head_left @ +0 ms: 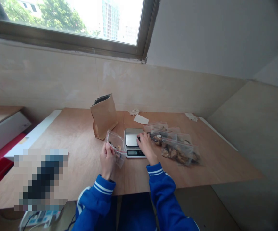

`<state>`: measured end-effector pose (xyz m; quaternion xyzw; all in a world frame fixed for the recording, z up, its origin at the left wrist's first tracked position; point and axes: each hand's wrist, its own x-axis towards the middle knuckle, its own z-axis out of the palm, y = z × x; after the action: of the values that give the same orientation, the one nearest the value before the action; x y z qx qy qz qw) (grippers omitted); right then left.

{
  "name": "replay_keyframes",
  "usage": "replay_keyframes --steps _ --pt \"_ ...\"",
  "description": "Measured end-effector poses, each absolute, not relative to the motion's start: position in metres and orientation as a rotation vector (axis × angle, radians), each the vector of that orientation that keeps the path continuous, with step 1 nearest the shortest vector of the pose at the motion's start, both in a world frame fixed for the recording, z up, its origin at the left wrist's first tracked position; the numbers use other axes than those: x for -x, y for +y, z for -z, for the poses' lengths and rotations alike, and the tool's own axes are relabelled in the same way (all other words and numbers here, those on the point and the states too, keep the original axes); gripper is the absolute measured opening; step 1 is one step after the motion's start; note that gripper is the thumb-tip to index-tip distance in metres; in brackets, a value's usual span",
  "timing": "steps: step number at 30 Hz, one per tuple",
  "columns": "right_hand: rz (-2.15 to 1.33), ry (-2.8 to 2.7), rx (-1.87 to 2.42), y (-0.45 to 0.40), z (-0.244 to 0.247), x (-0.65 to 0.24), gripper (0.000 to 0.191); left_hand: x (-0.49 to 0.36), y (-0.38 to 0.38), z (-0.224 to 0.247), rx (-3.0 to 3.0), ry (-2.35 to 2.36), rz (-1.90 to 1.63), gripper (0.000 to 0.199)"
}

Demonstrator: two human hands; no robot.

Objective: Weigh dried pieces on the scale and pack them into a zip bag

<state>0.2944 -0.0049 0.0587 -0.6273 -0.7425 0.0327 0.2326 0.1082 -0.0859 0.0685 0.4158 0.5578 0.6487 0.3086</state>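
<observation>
My left hand (107, 157) is closed on the edge of a clear zip bag (116, 139), which stands beside the scale with its mouth upward. A few small dark and tan pieces show inside it. My right hand (145, 142) reaches over the right side of the digital kitchen scale (131, 134), fingers bent together. At its fingertips, over the steel plate, is a small dark piece (138, 138) whose kind I cannot make out. Just right of that hand lie several zip bags (176, 152) of brown dried pieces that look like mushrooms.
A brown paper bag (104, 117) stands open behind the left hand. A white card (141, 119) and crumpled tissues (134, 111) lie behind the scale. Another tissue (191, 116) is at the back right. A blurred-out dark object (44, 176) lies at left, above a power strip (39, 218).
</observation>
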Motion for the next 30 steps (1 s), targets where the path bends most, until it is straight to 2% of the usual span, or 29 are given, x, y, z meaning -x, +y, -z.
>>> replay_keyframes --steps 4,9,11,16,18,21,22,25,30 --pt "-0.265 -1.947 1.598 -0.006 -0.053 -0.299 0.031 -0.112 -0.086 -0.065 -1.100 1.435 -1.718 0.044" --pt "-0.635 -1.743 1.255 -0.020 -0.101 -0.266 0.023 -0.114 -0.087 -0.062 -1.084 1.409 -1.698 0.044" --pt "-0.749 -1.763 1.116 -0.027 -0.119 -0.254 0.026 -0.115 -0.088 -0.061 -1.056 1.366 -1.690 0.044" --pt "-0.757 -1.735 1.060 -0.045 -0.115 -0.255 0.034 -0.114 -0.088 -0.063 -0.982 1.226 -1.716 0.044" --pt "-0.823 -1.703 1.095 -0.054 -0.098 -0.259 0.044 -0.115 -0.088 -0.063 -0.958 1.182 -1.724 0.044" --pt "-0.991 -1.691 1.103 -0.070 -0.077 -0.258 0.070 -0.118 -0.091 -0.061 -0.943 1.103 -1.709 0.042" --pt "-1.017 -1.667 1.092 -0.074 -0.073 -0.256 0.068 -0.119 -0.093 -0.060 -0.945 1.067 -1.693 0.041" --pt "-1.024 -1.533 1.049 -0.080 -0.066 -0.250 0.040 -0.119 -0.099 -0.056 -1.025 1.016 -1.644 0.038" --pt "-0.982 -1.313 1.065 -0.074 -0.052 -0.255 0.046 -0.105 -0.098 -0.051 -1.086 1.475 -1.882 0.031"
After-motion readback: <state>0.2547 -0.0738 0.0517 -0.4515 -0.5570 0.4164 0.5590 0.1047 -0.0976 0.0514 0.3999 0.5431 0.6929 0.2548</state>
